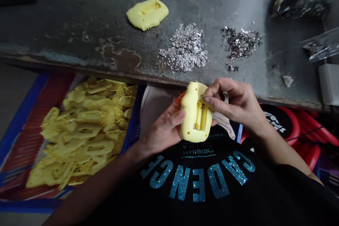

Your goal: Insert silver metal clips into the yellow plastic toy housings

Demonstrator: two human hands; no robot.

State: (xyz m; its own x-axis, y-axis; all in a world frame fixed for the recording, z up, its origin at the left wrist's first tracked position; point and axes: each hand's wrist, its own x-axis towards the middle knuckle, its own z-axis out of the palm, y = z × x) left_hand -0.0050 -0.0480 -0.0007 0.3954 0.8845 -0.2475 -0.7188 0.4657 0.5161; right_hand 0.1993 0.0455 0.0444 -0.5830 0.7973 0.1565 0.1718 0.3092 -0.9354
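Head view: left fingers [178, 117] grip yellow shell [189, 129] near table edge [148, 77]; right fingers [217, 104] press together at its open slot [201, 118].

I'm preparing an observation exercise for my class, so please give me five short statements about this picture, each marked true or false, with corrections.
1. The left hand holds a yellow casing. True.
2. The fingers of the right hand are at the long slot in that casing. True.
3. The large sparkly word reads DANCER. False: the black shirt reads CADENCE in large letters.
4. Two loose heaps of small shiny pieces lie on the table. True.
5. Everything yellow is on the table. False: a pile of yellow pieces lies in the blue-rimmed crate at the left.
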